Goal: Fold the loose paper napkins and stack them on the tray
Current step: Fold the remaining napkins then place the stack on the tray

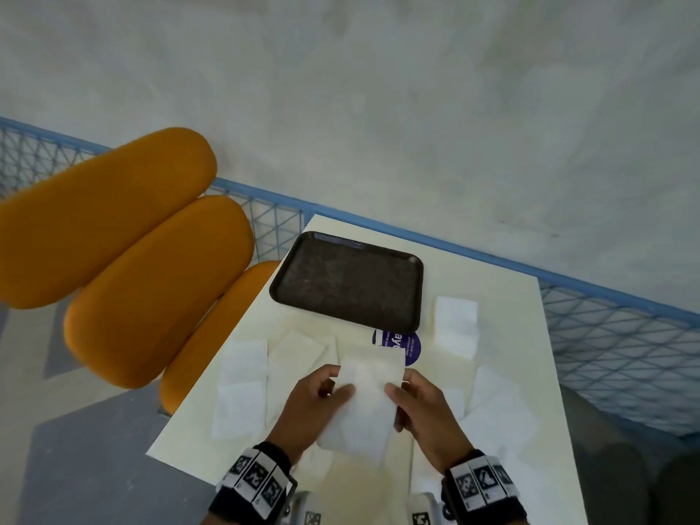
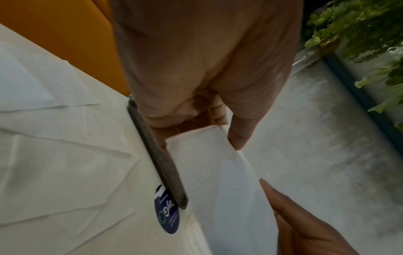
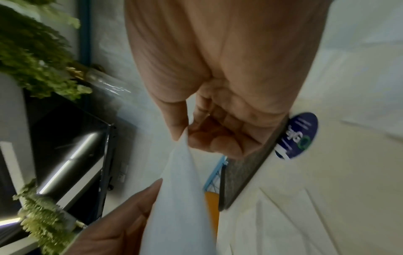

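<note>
At the bottom of the head view, two wrists in black bands with square markers lead up to the hands. The left hand [image 1: 316,401] and the right hand [image 1: 418,405] each pinch a side of one white paper napkin [image 1: 365,403], held just above the cream bench [image 1: 503,297] at lower centre. The napkin is thin and soft, and it sags between the thumbs.

Loose napkins lie flat on the bench: one at the left [image 1: 242,388], one at the right [image 1: 500,414], and a smaller folded one [image 1: 456,320] just right of the dark tray [image 1: 346,282]. The tray sits at centre frame, beyond the hands, with nothing on it. A round blue sticker [image 1: 407,348] lies between tray and held napkin, partly covered by both. An orange padded chair [image 1: 125,255] fills the left side, a blue mesh railing [image 1: 621,335] the right.
</note>
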A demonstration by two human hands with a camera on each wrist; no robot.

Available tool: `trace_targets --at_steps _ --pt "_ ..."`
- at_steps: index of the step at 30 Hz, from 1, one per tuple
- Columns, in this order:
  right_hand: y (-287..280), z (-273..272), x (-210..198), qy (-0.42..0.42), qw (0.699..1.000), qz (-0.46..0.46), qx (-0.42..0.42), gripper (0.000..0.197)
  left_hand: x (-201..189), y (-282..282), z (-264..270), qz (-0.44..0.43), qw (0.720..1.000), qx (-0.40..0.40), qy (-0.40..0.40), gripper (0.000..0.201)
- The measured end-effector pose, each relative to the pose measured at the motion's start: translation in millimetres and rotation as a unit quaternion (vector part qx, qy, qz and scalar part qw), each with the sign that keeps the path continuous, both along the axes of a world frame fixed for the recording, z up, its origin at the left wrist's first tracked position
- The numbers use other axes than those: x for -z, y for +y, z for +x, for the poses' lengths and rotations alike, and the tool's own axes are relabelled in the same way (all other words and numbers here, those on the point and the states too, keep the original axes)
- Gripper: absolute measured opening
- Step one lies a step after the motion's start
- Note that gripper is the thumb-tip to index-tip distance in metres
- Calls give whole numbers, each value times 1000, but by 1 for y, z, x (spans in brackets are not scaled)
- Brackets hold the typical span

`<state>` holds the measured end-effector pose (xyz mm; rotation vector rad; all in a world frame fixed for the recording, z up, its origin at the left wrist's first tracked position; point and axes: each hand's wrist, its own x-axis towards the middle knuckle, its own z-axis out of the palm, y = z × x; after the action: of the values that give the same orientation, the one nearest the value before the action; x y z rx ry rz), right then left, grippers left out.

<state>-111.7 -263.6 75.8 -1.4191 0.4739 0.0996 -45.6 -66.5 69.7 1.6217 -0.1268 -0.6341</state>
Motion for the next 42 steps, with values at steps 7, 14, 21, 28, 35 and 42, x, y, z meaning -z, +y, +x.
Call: trace_targets --at_steps 7,14,21,28,35,42 --pt "-19 4 -39 -62 998 -4 -4 24 -31 -26 5 -22 999 -35 -12 14" --pt "-40 9 -60 -101 992 -68 21 68 -47 -47 11 -17 995 -80 -51 29" --pt "-55 6 -64 -171 971 -163 -20 82 -66 -71 9 -3 988 -98 -121 27" --pt "-78 2 -71 -166 953 -254 -2 26 -76 -82 -3 40 976 -84 -195 31" --pt "-90 -2 -73 -189 939 -287 -9 8 -76 -92 -2 44 965 -136 -218 8" --pt "-101 2 -74 -207 941 -267 -13 6 -81 -100 8 91 964 -114 -222 56"
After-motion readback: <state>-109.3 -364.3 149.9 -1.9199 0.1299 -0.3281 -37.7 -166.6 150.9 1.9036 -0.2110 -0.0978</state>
